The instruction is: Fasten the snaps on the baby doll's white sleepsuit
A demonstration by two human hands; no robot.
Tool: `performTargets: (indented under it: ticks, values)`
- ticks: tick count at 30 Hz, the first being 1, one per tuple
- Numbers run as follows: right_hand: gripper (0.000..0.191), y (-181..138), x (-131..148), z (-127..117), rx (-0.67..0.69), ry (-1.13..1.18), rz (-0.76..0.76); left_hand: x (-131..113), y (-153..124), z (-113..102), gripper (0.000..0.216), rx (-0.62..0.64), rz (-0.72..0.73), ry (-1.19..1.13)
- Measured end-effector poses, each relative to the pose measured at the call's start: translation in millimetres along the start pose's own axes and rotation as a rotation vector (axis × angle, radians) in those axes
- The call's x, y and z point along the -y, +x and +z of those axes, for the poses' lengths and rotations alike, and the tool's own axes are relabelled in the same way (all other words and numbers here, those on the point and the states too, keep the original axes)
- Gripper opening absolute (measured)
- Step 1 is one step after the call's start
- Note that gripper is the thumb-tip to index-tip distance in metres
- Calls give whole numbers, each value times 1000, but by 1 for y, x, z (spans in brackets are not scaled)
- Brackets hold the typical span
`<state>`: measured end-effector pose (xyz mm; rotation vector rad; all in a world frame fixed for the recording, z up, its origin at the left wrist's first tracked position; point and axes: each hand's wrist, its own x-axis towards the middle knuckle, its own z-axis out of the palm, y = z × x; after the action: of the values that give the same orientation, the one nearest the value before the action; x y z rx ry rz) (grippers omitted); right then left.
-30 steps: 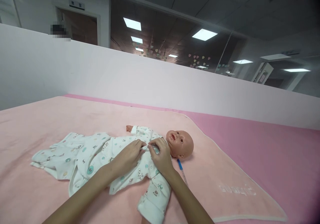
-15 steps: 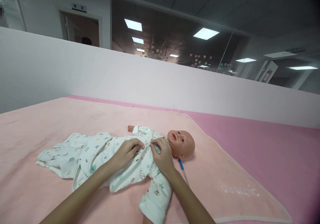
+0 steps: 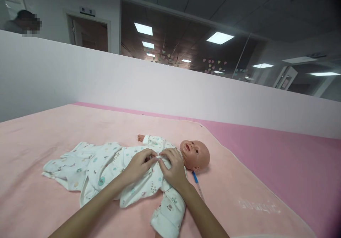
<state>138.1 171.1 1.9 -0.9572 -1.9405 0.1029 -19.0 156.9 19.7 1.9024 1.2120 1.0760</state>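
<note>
A baby doll lies on its back, head to the right, dressed in white printed baby clothes. Over its chest my left hand and my right hand meet, fingertips almost touching. Both pinch a small white strip of the garment between them, perhaps a tie or edge; its exact form is hard to make out. One doll hand shows beyond the far sleeve. The near sleeve stretches toward me beside my right forearm.
A pen-like stick with a blue end lies by the doll's head. Beneath is a peach blanket over a pink surface. Behind rises a low white wall. Beyond it, a person appears at the far left.
My fingers have come closer together and now hold a white strip of the garment slightly raised. A person has come into view at the far left. The view has shifted slightly.
</note>
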Motion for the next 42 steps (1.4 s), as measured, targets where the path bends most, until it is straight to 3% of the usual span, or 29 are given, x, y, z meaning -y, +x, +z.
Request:
performTargets:
  ticks: [8,13,17,31,42]
  values:
    - [17,1,3,0,27,-38,-24,0,0,-7,23,-6,-12,-3]
    - [20,-1,14,6,72,-44,-112,2,-1,-33,29,250,-84,16]
    - [8,-2,15,11,108,-56,-110,0,-2,-48,33,406,-93,44]
    - [4,-1,12,11,78,-25,-59,7,-3,-48,21,302,-50,75]
    - [7,-1,12,12,74,-30,-51,-4,-9,-62,25,399,21,98]
